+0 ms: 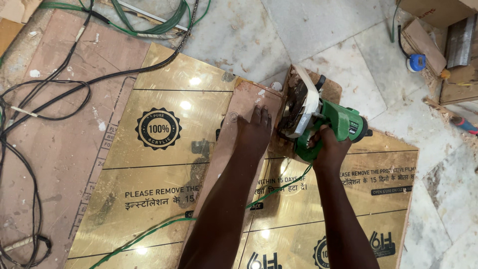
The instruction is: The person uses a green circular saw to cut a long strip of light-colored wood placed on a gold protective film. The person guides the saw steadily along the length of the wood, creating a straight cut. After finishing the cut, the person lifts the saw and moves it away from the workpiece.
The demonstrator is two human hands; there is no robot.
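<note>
Black cables (30,114) looping on the plywood sheet (59,149) at far left. Gold acrylic sheet (164,199) flat on the floor, a narrow plywood strip (239,107) across it. Left hand (254,132) flat on that strip, fingers together, pressing down. Just beside it, right hand (326,147) wrapped tight round the green circular saw (328,122), blade at the strip's edge. Blue tape measure (417,62) well apart, upper right.

Under my arms lies a gold protective film (164,199) printed in black, covering the flat sheet on the floor. A round black seal (158,128) sits left of my left hand (254,130), another (half hidden by my arm) near the bottom edge (321,251). A cardboard box (438,11) stands top right.
</note>
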